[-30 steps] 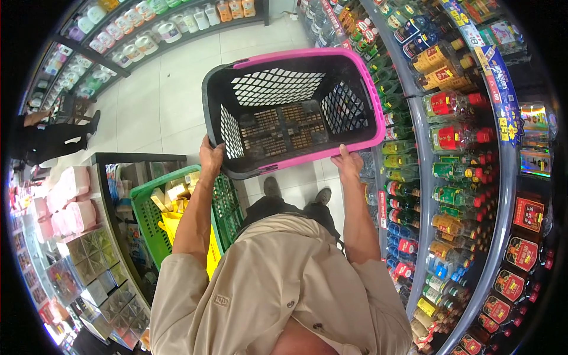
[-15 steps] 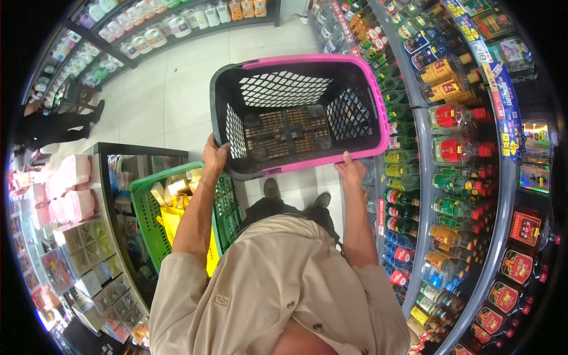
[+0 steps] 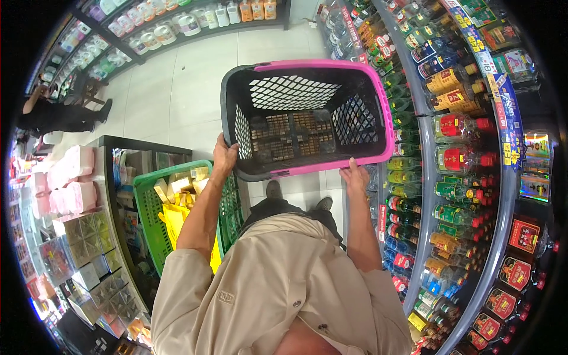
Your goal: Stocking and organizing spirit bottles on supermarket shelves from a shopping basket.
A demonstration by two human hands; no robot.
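A black shopping basket (image 3: 296,97) with lattice sides and a pink handle band (image 3: 389,127) is held out in front of my body, its open top facing me. Nothing lies inside; the slatted bottom shows. At its near left corner my left hand (image 3: 225,157) grips the black rim, thumb over the edge. My right hand (image 3: 355,176) is closed on the pink band along the near side, toward the right corner, with its fingers partly hidden beneath.
Shelves of bottles (image 3: 455,160) run close along the right. On the left, a green crate (image 3: 148,222) with yellow packages stands beside a dark-framed shelf (image 3: 109,177). A person in dark clothes (image 3: 59,115) is at the far left. Pale tiled floor (image 3: 195,89) stretches ahead.
The basket and both my hands have shifted slightly right and a little lower in view, along with the surroundings. My grip on the basket stays the same.
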